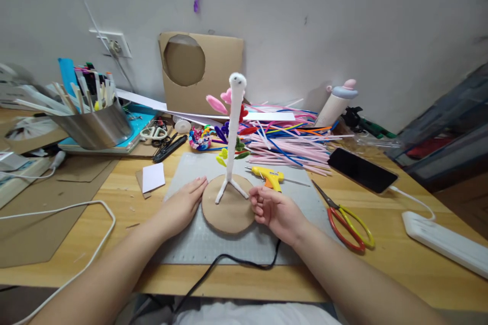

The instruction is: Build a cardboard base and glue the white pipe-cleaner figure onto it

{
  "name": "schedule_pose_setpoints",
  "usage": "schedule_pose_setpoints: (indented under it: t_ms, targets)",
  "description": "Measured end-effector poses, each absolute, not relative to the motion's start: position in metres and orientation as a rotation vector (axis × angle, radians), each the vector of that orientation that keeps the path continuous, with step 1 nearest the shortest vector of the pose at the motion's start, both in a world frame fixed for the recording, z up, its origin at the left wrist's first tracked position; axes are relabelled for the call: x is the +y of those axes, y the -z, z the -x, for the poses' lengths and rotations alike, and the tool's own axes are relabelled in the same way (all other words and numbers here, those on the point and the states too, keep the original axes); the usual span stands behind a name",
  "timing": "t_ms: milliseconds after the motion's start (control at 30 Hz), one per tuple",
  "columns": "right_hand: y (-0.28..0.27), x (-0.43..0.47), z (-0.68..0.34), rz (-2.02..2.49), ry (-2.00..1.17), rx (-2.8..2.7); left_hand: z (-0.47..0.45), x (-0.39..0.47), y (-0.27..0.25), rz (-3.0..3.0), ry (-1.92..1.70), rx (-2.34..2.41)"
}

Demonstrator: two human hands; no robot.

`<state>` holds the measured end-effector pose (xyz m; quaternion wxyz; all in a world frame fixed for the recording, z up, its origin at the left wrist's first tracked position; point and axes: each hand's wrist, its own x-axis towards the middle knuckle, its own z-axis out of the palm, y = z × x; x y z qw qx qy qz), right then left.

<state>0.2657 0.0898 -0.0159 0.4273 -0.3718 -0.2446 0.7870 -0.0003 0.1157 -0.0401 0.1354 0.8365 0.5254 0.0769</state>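
A round cardboard base [229, 218] lies on the grey cutting mat. On it stands an upright white fuzzy stem [234, 127] made of pipe cleaner, with two splayed feet and dark dots at its rounded top. Pink, red, purple, green and yellow pipe-cleaner loops [216, 104] stick out at its sides. My left hand [186, 200] rests flat at the base's left edge, fingers stretched out. At the right edge, my right hand [276, 213] is turned palm up, with loosely bent fingers by the rim and nothing visible in them. A yellow glue gun [269, 173] lies behind it.
Scissors with red and yellow handles [348, 226] and a black phone [362, 170] lie to the right. Pipe cleaners [290, 147] are heaped behind the mat. A black cable [229, 259] crosses the front. At left stands a metal container [97, 124] of sticks.
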Motion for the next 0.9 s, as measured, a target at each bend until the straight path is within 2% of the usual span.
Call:
schedule_pose_setpoints:
  t_ms: [233,400,633,900]
  targets:
    - [0.017,0.089,-0.264,0.939,-1.956,-0.648,0.002,0.056,0.045,-2.456,-0.088,1.943]
    - [0.019,0.088,-0.264,0.933,-1.963,-0.662,-0.005,0.052,0.039,-2.486,0.072,2.261]
    - [0.02,0.09,-0.265,0.933,-1.963,-0.67,-0.006,0.072,0.046,-2.58,-0.055,1.689]
    - [0.021,0.088,-0.265,0.944,-1.97,-0.662,0.049,0.073,0.051,-2.436,-0.002,2.154]
